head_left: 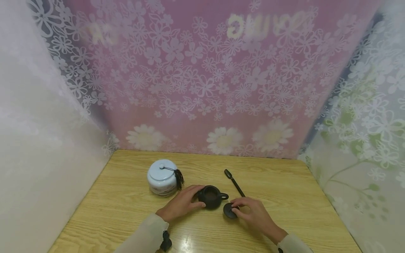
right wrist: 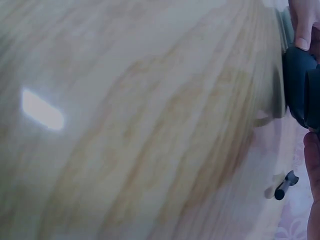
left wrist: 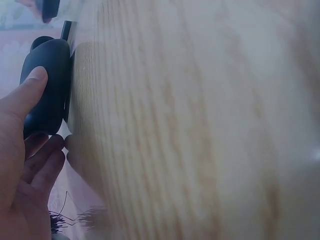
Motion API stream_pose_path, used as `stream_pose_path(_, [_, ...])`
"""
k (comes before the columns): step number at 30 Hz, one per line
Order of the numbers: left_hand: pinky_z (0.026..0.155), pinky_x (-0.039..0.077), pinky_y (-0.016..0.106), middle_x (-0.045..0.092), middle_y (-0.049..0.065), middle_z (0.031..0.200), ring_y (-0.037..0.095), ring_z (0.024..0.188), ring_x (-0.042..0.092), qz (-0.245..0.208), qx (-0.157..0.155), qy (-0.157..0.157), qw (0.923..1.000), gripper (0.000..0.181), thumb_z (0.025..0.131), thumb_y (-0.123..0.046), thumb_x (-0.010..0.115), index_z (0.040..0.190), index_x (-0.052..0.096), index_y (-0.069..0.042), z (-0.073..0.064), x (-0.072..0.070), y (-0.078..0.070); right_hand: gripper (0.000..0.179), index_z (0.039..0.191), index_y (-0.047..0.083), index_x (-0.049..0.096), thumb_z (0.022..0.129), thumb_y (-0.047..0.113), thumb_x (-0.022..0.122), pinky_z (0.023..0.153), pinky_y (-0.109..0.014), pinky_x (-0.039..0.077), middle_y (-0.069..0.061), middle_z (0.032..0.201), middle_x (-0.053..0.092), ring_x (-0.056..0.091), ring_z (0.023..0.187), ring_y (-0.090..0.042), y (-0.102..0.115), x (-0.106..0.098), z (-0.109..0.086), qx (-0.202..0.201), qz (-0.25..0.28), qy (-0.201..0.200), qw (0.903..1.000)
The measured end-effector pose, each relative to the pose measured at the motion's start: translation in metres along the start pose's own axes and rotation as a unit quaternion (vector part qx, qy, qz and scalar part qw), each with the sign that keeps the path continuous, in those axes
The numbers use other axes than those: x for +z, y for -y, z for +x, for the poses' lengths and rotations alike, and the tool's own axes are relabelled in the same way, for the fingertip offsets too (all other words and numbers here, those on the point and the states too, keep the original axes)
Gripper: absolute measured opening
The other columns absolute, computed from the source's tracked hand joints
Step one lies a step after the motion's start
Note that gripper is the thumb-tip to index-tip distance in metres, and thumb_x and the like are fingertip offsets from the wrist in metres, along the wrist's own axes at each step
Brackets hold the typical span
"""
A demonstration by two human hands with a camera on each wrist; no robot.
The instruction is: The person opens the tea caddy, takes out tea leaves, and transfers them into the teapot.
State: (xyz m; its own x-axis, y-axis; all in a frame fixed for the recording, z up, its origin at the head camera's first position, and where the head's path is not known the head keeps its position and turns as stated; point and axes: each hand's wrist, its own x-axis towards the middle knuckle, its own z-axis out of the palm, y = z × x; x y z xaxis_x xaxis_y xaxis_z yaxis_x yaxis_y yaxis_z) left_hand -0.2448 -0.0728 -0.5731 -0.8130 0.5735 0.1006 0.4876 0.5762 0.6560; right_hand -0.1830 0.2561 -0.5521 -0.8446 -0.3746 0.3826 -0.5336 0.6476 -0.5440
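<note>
A small dark teapot [head_left: 212, 203] stands uncovered on the wooden table, its looped handle pointing right. My left hand [head_left: 182, 204] grips its body from the left, thumb on the near side and fingers round the far side. In the left wrist view the thumb lies along the pot's dark wall [left wrist: 52, 100]. My right hand [head_left: 255, 215] pinches the round dark lid [head_left: 229, 212] between thumb and fingers, just right of the pot and in front of its handle. The right wrist view shows the lid [right wrist: 313, 97] at the frame's edge, overlapping the teapot [right wrist: 295, 82].
A pale lidded jar [head_left: 162, 179] with a black tassel [head_left: 179, 179] stands left of the teapot, close beyond my left hand. A slim dark scoop [head_left: 235, 183] lies behind my right hand. Flower-patterned hangings [head_left: 202, 80] enclose the wooden table [head_left: 284, 189] at back and sides.
</note>
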Motion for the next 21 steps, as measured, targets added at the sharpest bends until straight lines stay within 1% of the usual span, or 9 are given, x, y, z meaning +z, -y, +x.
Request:
stream_pose_path(4, [0.124,0.049,0.050,0.053,-0.002,0.166,0.023,0.154,0.052,0.004,0.005,-0.002,1.0000,0.072,0.103,-0.048,0.074,0.166,0.047,-0.025,0.000,-0.001,-0.001,0.009,0.107,0.022,0.083,0.098,0.023,0.085,0.088,-0.036,0.067,0.004,0.117,0.082,0.078,0.104,-0.012,-0.005,0.001,-0.004,-0.005,0.000,0.011,0.9999])
stream_pose_path(9, [0.122,0.050,0.052,0.054,0.001,0.165,0.026,0.152,0.054,0.013,0.016,-0.007,0.9998,0.072,0.104,-0.049,0.073,0.166,0.048,-0.023,0.000,0.000,-0.001,0.009,0.108,0.021,0.082,0.099,0.024,0.083,0.088,-0.034,0.067,0.001,0.117,0.082,0.078,0.103,-0.010,-0.008,0.002,-0.008,-0.008,0.014,0.027,0.9995])
stream_pose_path(13, [0.122,0.050,0.052,0.055,0.000,0.164,0.026,0.152,0.054,0.011,0.017,-0.006,0.9998,0.071,0.104,-0.050,0.072,0.166,0.048,-0.025,0.001,0.000,0.000,0.006,0.105,0.024,0.082,0.099,0.025,0.083,0.092,-0.036,0.067,0.002,0.117,0.081,0.077,0.103,-0.008,-0.011,0.002,-0.010,-0.013,0.007,0.039,0.9991])
stream_pose_path(17, [0.122,0.050,0.051,0.055,0.000,0.164,0.025,0.152,0.054,0.013,0.017,-0.005,0.9998,0.071,0.104,-0.050,0.073,0.166,0.047,-0.025,0.001,0.000,0.001,0.004,0.102,0.028,0.082,0.099,0.026,0.083,0.094,-0.041,0.067,0.002,0.118,0.081,0.078,0.106,-0.012,-0.012,0.002,-0.011,-0.012,0.001,0.049,0.9987])
stream_pose_path(21, [0.122,0.050,0.051,0.054,-0.001,0.165,0.025,0.152,0.054,0.016,0.015,-0.003,0.9998,0.072,0.103,-0.051,0.073,0.166,0.047,-0.026,0.001,0.001,0.002,0.005,0.102,0.030,0.082,0.098,0.027,0.084,0.094,-0.042,0.067,0.002,0.118,0.082,0.078,0.107,-0.016,-0.013,0.001,-0.012,-0.010,-0.006,0.052,0.9986])
